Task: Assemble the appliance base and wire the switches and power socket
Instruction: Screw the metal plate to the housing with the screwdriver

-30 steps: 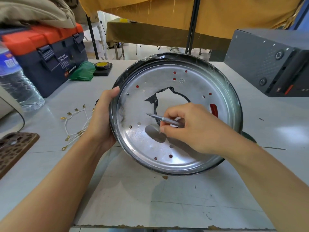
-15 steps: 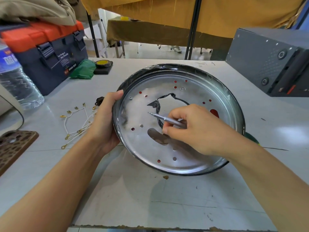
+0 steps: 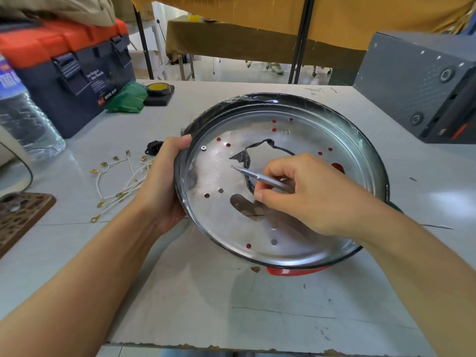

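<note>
Two hands we see, left hand gripping the round shiny metal base pan's rim above the table, right hand pinching a slim grey screwdriver, handle hidden, pan's red underside mostly hidden.

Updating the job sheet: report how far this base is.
Done: one screw sits in the metal base plate. In hand: left hand grips the rim, right hand holds the screwdriver. Left: white wires and power socket lie loose.

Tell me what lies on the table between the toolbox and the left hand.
In the head view, between the toolbox and the left hand lie white wires with brass terminals and a small black socket close to the hand's fingers; otherwise bare table.
</note>
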